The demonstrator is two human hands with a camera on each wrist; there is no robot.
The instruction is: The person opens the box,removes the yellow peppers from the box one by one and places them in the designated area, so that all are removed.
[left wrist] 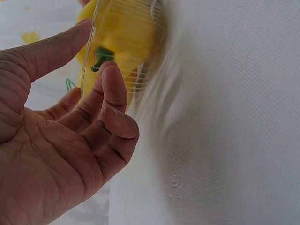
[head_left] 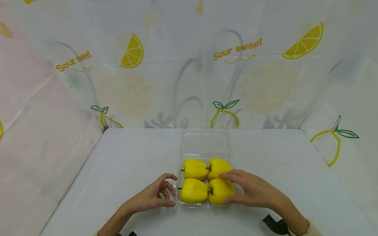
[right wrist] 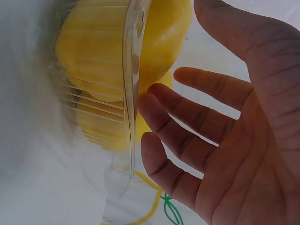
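Four yellow peppers [head_left: 193, 191] with green stems sit in two rows of two inside a clear plastic box [head_left: 193, 206], which stands on the worktop [head_left: 141, 147] near its middle. The box's clear lid [head_left: 205, 143] is folded back, lying away from the person behind the rear pair. Both wrist views show upright ribs moulded into the box's walls, and the peppers rise above its rim.

The left hand [head_left: 152, 196] is at the box's left side, its thumb and fingers bent and well parted, with hold of nothing; whether a fingertip touches the plastic I cannot tell. The right hand [head_left: 255, 190] is at the right side, fingers apart and slightly bent, likewise gripping nothing. From the head view its fingertips overlap the right-hand peppers; the right wrist view puts several of them just beside the rim, and contact is unclear.

A pale sleeve [head_left: 313, 228] and a black strap-like piece [head_left: 277, 225] show by the right wrist. Behind the worktop hangs a pale printed cloth [head_left: 171, 39]. It reads "Sour sweet" twice in orange letters [head_left: 238, 49], among yellow lemon wedges [head_left: 305, 42] and lemon outlines [head_left: 224, 111] with green leaves.
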